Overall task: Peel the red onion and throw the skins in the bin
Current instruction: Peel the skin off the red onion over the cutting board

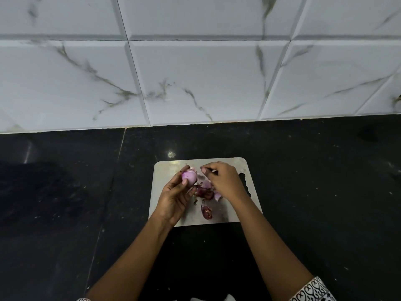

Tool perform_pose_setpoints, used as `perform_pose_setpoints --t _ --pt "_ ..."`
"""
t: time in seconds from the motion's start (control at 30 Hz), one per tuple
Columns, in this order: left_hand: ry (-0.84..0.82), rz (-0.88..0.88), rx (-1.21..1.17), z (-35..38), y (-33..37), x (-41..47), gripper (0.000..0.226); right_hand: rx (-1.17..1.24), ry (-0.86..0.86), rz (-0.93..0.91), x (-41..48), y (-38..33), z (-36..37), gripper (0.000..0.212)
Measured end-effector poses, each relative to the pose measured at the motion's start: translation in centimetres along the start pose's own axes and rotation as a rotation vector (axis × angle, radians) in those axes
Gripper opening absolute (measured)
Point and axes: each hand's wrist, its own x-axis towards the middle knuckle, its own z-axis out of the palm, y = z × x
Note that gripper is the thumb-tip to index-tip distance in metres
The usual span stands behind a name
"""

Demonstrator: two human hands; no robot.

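A small red onion, pale purple where its skin is off, sits in my left hand above the left part of a steel cutting board. My right hand hovers just right of the onion, fingers curled with thumb and fingertips pinched; what they pinch is too small to tell. Loose onion skins, dark red and light purple, lie on the board between and below my hands. A separate dark red skin piece lies nearer the board's front edge.
The board rests on a black stone counter that ends at a white marble-tiled wall. The board has a cut-out handle at its right side. No bin is in view.
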Motion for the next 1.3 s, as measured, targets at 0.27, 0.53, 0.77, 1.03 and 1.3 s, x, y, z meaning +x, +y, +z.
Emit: perform_pose_setpoints --t 0.27,0.53,0.77,1.03,1.3 --pt "0.085 0.138 0.346 1.0 0.3 -0.7 0.036 0.203 -0.103 0.022 -0.1 -1.7 -0.3 0.032" --pt "0.098 0.211 0.577 0.9 0.7 -1.1 0.043 -0.185 -0.007 -0.175 -0.9 -2.3 0.5 0.028" --pt "0.109 0.236 0.534 1.1 0.4 -1.4 0.043 -0.213 0.067 -0.13 -0.8 -2.4 2.1 0.031" --pt "0.153 0.179 0.266 0.9 0.2 -0.7 0.036 0.14 0.164 0.011 -0.2 -1.4 1.7 0.011" --pt "0.069 0.124 0.043 0.9 -0.1 -0.3 0.039 -0.086 0.114 0.043 -0.2 1.1 1.2 0.028"
